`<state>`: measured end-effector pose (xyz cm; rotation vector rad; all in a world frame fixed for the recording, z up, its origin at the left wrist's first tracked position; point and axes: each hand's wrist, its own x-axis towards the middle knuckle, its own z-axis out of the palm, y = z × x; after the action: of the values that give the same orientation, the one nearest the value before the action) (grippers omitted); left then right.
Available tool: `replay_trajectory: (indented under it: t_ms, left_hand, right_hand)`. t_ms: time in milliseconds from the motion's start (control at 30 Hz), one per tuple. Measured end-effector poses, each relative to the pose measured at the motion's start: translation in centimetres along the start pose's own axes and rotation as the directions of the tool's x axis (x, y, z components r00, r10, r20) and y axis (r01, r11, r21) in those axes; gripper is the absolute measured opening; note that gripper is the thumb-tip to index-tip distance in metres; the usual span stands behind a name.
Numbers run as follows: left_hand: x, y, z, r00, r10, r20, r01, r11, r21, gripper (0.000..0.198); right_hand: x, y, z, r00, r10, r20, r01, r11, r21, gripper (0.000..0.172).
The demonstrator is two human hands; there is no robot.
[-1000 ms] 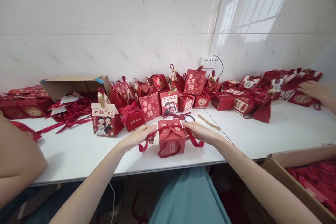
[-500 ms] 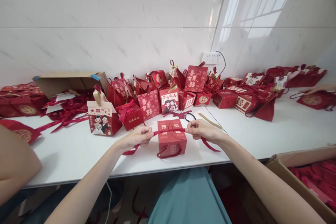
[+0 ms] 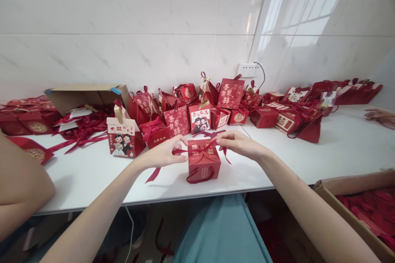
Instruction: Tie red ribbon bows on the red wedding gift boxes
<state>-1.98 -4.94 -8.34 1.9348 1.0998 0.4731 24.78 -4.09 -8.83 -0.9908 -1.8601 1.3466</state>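
Observation:
A small red box (image 3: 204, 160) with a rope handle on its front stands near the table's front edge. Across its top runs a dark red ribbon (image 3: 202, 151), crossed at the middle. At the box's left side is my left hand (image 3: 173, 151), thumb and forefinger around the ribbon, whose tail hangs to the left. My right hand (image 3: 230, 143) pinches a raised part of the ribbon above the box's right top edge, and a loose end hangs below the fingers.
Several red gift boxes (image 3: 175, 122) line the wall. A cardboard box (image 3: 89, 92) lies at the back left, another (image 3: 339, 197) stands at the lower right. Another person's arm (image 3: 24, 176) is at the left, a hand (image 3: 381, 116) at the far right.
The ribbon is no longer pulled straight between my hands; its right part is raised and its right tail shorter. The black ring is no longer visible. At the far right, the person's hand no longer has the red bag.

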Motion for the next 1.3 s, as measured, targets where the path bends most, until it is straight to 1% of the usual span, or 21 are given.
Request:
replay_trajectory:
  t_ms: [67, 133, 233, 300, 400, 533, 600, 700, 800, 867, 967, 1000, 1100, 1167, 1233, 1300]
  left_hand:
    - [0.1, 0.8, 0.0, 0.998, 0.061, -0.035, -0.055, 0.989, 0.14, 0.023]
    - [0.3, 1.3, 0.1, 0.993, 0.096, -0.065, -0.081, 0.976, 0.201, 0.024]
    - [0.6, 1.4, 0.1, 0.985, 0.099, -0.145, -0.067, 0.976, 0.209, 0.03]
    - [0.7, 1.2, 0.1, 0.984, 0.065, -0.166, -0.034, 0.983, 0.182, 0.032]
    - [0.6, 1.2, 0.2, 0.991, -0.004, -0.135, 0.015, 0.997, 0.078, 0.03]
    - [0.4, 1.6, 0.3, 0.999, -0.038, -0.012, 0.036, 0.993, -0.109, 0.029]
    - [0.3, 1.7, 0.2, 0.998, -0.057, 0.026, 0.06, 0.99, -0.128, 0.025]
    - [0.3, 1.6, 0.0, 0.995, -0.102, 0.007, 0.103, 0.994, -0.04, 0.027]
    - [0.3, 1.4, -0.2, 0.998, -0.027, -0.058, 0.035, 0.99, 0.136, 0.023]
    - [0.3, 1.3, -0.2, 0.993, 0.029, -0.118, 0.0, 0.971, 0.239, 0.018]
    - [0.2, 1.6, -0.3, 0.984, 0.05, -0.171, 0.01, 0.943, 0.332, 0.019]
    - [0.2, 1.9, -0.4, 0.981, 0.076, -0.179, -0.005, 0.931, 0.365, 0.021]
    - [0.3, 2.9, -0.5, 0.959, 0.218, -0.182, -0.119, 0.89, 0.441, 0.024]
    - [0.5, 3.6, -0.4, 0.943, 0.29, -0.162, -0.192, 0.873, 0.448, 0.023]
    - [0.9, 4.1, -0.3, 0.945, 0.3, -0.129, -0.215, 0.869, 0.445, 0.023]
    - [1.3, 4.4, -0.2, 0.951, 0.296, -0.092, -0.22, 0.854, 0.472, 0.024]
  right_hand:
    - [0.4, -0.5, 0.8, 0.999, -0.053, -0.007, 0.053, 0.999, 0.01, 0.025]
    - [1.0, -0.8, 1.8, 0.996, -0.088, -0.031, 0.088, 0.996, -0.002, 0.026]
    - [1.8, -0.7, 3.1, 0.983, -0.133, -0.123, 0.124, 0.989, -0.078, 0.026]
    - [2.3, -0.3, 3.8, 0.965, -0.176, -0.197, 0.146, 0.977, -0.153, 0.025]
    - [2.6, 0.4, 4.2, 0.948, -0.215, -0.234, 0.159, 0.959, -0.236, 0.025]
    - [2.4, 0.9, 4.4, 0.943, -0.234, -0.236, 0.17, 0.95, -0.264, 0.026]
    - [2.3, 1.0, 4.5, 0.934, -0.257, -0.25, 0.18, 0.939, -0.292, 0.023]
    - [2.3, 1.3, 4.7, 0.927, -0.267, -0.265, 0.186, 0.938, -0.292, 0.019]
    - [2.5, 1.8, 4.8, 0.919, -0.239, -0.314, 0.189, 0.965, -0.181, 0.011]
    - [2.7, 2.0, 5.0, 0.914, -0.21, -0.347, 0.187, 0.977, -0.099, 0.012]
    - [2.8, 2.0, 5.1, 0.915, -0.18, -0.361, 0.169, 0.984, -0.062, 0.015]
    - [2.8, 1.9, 5.2, 0.915, -0.178, -0.362, 0.165, 0.984, -0.067, 0.014]
    - [2.7, 1.5, 5.3, 0.914, -0.19, -0.359, 0.164, 0.981, -0.101, 0.011]
    - [2.6, 1.3, 5.3, 0.913, -0.212, -0.349, 0.173, 0.975, -0.139, 0.009]
    - [2.6, 1.2, 5.4, 0.912, -0.233, -0.338, 0.184, 0.968, -0.17, 0.009]
    - [2.7, 1.2, 5.4, 0.915, -0.227, -0.334, 0.184, 0.97, -0.158, 0.01]
